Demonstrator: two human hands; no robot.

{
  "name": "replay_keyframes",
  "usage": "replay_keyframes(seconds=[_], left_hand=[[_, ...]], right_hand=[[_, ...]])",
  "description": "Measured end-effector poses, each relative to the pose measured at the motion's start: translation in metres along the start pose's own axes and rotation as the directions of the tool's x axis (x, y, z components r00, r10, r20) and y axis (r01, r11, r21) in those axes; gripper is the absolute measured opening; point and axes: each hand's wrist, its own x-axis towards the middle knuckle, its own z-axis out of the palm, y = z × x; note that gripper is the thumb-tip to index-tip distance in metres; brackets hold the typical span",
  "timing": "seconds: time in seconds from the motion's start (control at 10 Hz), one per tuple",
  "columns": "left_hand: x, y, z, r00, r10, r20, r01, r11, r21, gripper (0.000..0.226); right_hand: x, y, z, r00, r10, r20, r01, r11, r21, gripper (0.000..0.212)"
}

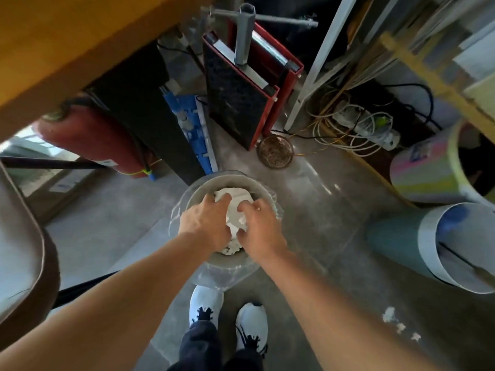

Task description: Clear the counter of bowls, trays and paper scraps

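A round grey waste bin lined with a clear plastic bag stands on the floor just beyond my feet. Crumpled white paper scraps fill its mouth. My left hand and my right hand are both down in the bin opening, fingers curled on the wad of paper from either side. The lower part of the paper is hidden under my hands. The wooden counter overhangs at the upper left; its top is out of view.
A red fire extinguisher lies under the counter. A red-and-black folded step stool leans behind the bin, a small round dish at its foot. Tangled cables and rolled sheets are at right. White crumbs dot the floor.
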Motion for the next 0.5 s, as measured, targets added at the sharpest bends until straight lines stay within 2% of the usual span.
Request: replay_keyframes(seconds=[0.1,0.3,0.5], left_hand=[[0.002,-0.006,0.006,1.0,-0.018,0.016,0.018,0.999,-0.03,0.061],[-0.015,-0.02,-0.005,0.997,-0.03,0.072,0.027,0.999,0.04,0.061],[-0.053,-0.009,-0.061,0.998,0.023,0.056,-0.028,0.996,0.088,0.04]], right_hand=[[0.0,0.003,0.004,1.0,0.011,0.026,-0.012,1.0,0.011,0.052],[-0.013,0.003,-0.011,0.999,-0.004,0.052,0.004,1.0,0.0,0.044],[-0.036,-0.019,-0.072,0.996,-0.01,0.091,0.021,0.992,-0.125,0.031]])
